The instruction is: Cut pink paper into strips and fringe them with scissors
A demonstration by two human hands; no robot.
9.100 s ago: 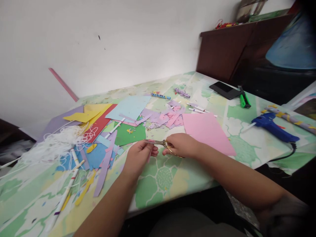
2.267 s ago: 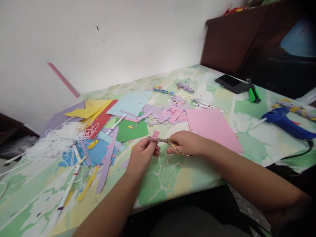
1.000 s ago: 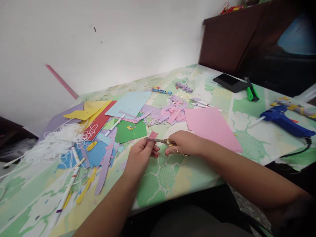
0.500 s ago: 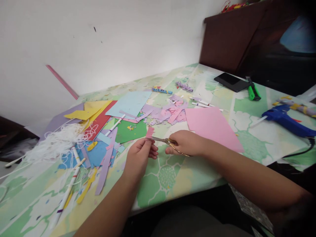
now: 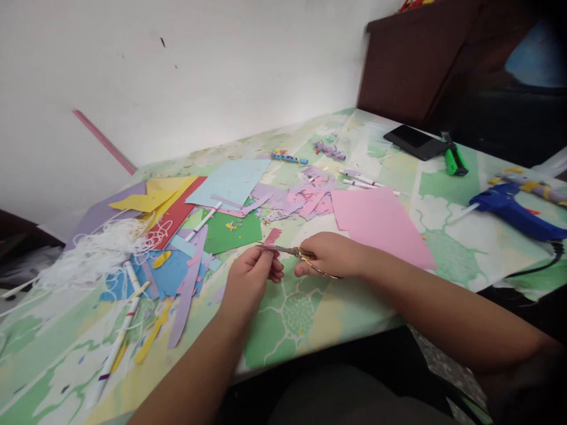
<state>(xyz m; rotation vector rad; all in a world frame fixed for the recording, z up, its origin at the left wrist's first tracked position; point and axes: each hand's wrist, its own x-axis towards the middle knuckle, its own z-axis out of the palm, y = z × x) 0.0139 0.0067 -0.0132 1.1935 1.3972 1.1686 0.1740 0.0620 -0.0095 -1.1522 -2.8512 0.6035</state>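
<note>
My right hand (image 5: 330, 255) is closed around the gold handles of a pair of scissors (image 5: 287, 250), whose blades point left. Between thumb and fingers, my left hand (image 5: 253, 268) pinches a small strip of pink paper (image 5: 273, 236) with a fringed edge. The blades lie across the strip just above my left thumb; whether they are parted is too small to tell. Behind my hands lies a green paper sheet (image 5: 234, 230), and a larger pink paper sheet (image 5: 381, 224) is beside my right hand.
White string (image 5: 106, 248) is tangled at left among coloured paper and marker pens (image 5: 117, 348). Purple and pink scraps (image 5: 310, 192) lie mid-table. At right are a blue glue gun (image 5: 518, 212), a green-handled cutter (image 5: 455, 158) and a black phone-like slab (image 5: 414, 141).
The pink strip has tilted to the right, and the scissor blades now reach further across its base. Both hands stay in nearly the same place; the view has shifted slightly.
</note>
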